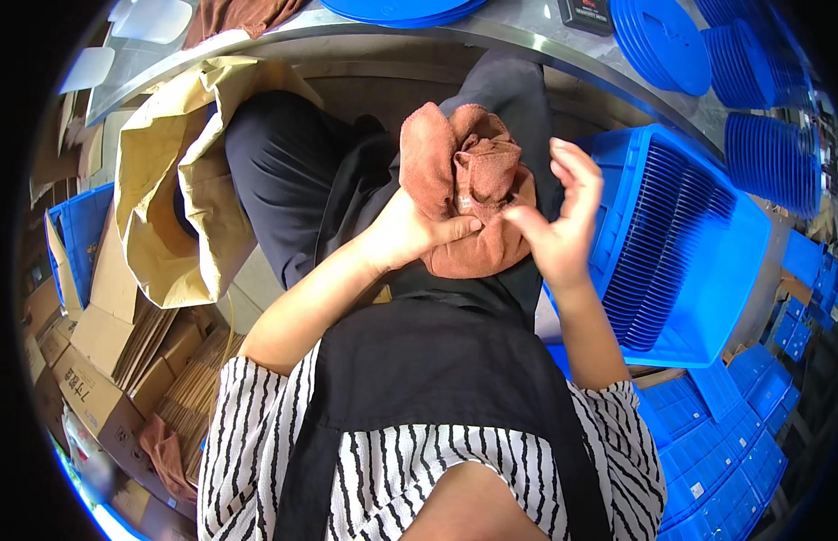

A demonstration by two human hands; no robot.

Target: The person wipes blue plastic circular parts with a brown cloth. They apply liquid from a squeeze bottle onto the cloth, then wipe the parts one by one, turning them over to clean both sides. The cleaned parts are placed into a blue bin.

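Observation:
A reddish-brown cloth (487, 185) lies bunched up above my lap, its folds gathered in the middle. My left hand (410, 233) grips it from the left, the thumb pressed on top and the other fingers hidden beneath. At the cloth's right side is my right hand (563, 225), its fingers raised and spread. The right thumb tip meets the cloth's lower fold. A small pale, shiny patch shows among the folds near the thumbs; I cannot make out what it is.
Right of me stands a blue bin (753, 261) with rows of thin blue discs. Stacks of blue discs (658, 45) sit on the metal table (527, 50) ahead. A yellowish sack (157, 198) stands left of my knee, with cardboard boxes (90, 388) beyond.

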